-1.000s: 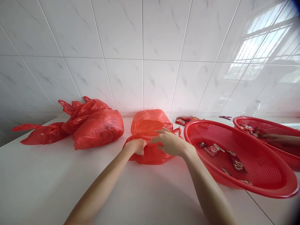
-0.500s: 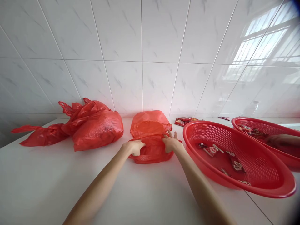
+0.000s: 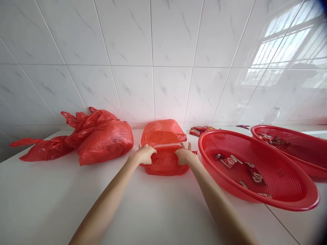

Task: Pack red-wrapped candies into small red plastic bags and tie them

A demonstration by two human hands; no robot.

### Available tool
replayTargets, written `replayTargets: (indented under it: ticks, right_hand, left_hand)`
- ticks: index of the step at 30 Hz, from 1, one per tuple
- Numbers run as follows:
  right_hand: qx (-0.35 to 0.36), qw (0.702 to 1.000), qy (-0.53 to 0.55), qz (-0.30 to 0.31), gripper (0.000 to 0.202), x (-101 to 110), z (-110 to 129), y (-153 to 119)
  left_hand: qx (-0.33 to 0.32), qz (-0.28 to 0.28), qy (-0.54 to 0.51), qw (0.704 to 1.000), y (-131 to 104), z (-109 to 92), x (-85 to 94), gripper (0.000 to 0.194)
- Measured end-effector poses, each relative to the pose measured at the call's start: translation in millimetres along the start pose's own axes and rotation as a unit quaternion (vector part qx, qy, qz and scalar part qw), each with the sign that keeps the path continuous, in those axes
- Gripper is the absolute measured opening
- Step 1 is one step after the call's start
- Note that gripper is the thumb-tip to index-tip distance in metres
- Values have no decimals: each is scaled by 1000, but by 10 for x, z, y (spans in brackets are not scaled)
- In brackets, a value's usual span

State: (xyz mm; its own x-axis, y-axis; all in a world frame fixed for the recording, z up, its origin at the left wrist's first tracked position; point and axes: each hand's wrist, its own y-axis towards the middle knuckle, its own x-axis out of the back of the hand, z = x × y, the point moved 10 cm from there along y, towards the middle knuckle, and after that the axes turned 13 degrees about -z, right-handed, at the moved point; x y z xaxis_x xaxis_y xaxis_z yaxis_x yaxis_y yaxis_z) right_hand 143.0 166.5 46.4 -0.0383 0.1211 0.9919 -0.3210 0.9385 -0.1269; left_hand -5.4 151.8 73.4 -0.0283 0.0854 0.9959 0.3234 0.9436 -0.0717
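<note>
In front of me a red plastic bag (image 3: 165,166) lies on the white table, its mouth spread between my hands. My left hand (image 3: 145,154) grips the left side of the bag's rim, fingers bent over the edge. On the opposite side my right hand (image 3: 186,155) holds the rim, with a couple of fingers sticking up. Just behind stands another red plastic bag (image 3: 163,131), open towards me, with a narrow strip of table between the two. What the near bag contains, if anything, I cannot make out.
Filled, knotted red bags (image 3: 104,137) lie at left. At right stands a red plastic basket (image 3: 288,173) with several wrapped snacks; a second basket (image 3: 301,143) sits beyond. Red snack packets (image 3: 200,130) and a small dark object (image 3: 242,127) lie near the tiled wall (image 3: 133,92).
A gap has opened between the near bag and the one behind it. My left hand has moved slightly up and left. Another person's hand has left the far basket.
</note>
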Motion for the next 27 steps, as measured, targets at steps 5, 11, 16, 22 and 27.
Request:
replayTargets:
  ticks: [5, 11, 16, 22, 27]
  right_hand:
    - [-40, 999, 0, 22, 56, -69, -110, 2]
    - [23, 999, 31, -34, 52, 202, 81, -73]
    - [121, 968, 129, -179, 45, 987, 335, -543]
    - [15, 951, 212, -224, 53, 1741, -599, -1101]
    - [-71, 965, 160, -198, 62, 1298, -1680, -1218]
  left_hand:
    - [9, 42, 9, 999, 47, 96, -207, 65]
    - [10, 27, -11, 1000, 41, 58, -112, 40]
    - [-10, -8, -35, 999, -38, -65, 77, 41]
    - [-93, -121, -119, 981, -274, -517, 559, 39]
    - [-322, -108, -199, 919, -804, -1615, 486, 31]
